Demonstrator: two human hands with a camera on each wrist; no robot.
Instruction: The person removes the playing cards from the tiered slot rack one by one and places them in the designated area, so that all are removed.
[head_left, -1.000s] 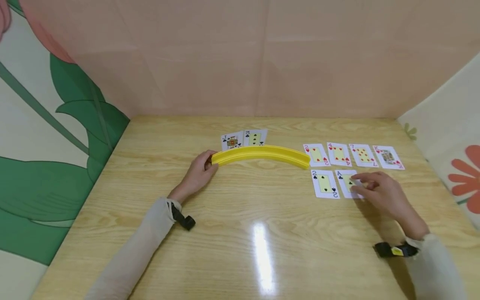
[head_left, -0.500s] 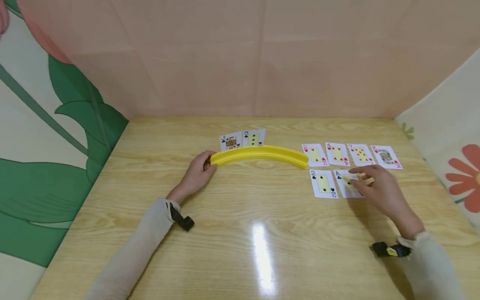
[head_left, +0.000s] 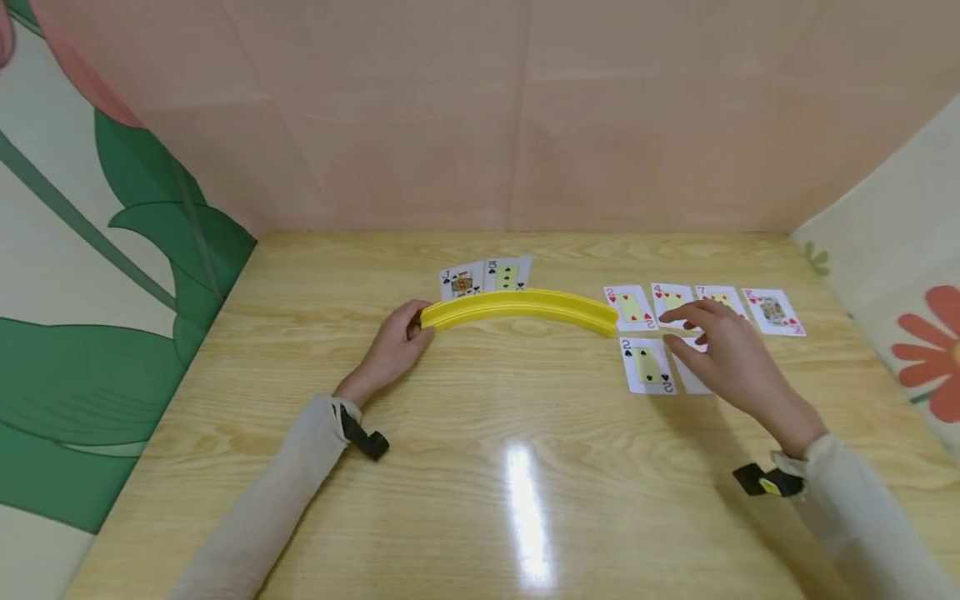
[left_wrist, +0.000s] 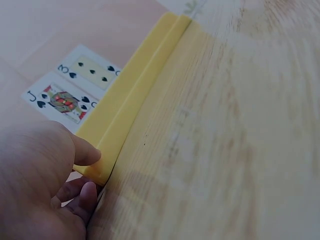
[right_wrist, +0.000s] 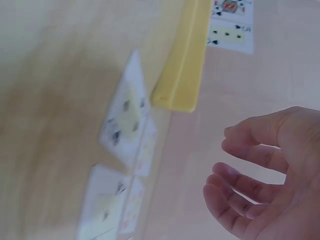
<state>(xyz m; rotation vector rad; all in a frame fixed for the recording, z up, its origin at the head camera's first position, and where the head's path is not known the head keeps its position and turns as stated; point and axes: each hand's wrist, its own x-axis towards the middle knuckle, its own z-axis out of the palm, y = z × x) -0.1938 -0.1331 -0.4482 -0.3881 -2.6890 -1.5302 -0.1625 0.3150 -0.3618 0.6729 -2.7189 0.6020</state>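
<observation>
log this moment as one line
left hand: pinches one end of yellow rack | right hand: empty, above face-up cards | jack of spades, three of spades: standing in yellow rack

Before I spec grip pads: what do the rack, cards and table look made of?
Rack: likely molded plastic, satin; uniform yellow, smooth ridges, soft highlights.
Cards: coated paper or thin plastic, can't tell which; thin, white, printed faces.
Table: wood or wood-look laminate, unclear; printed-looking grain, glossy light streak.
</observation>
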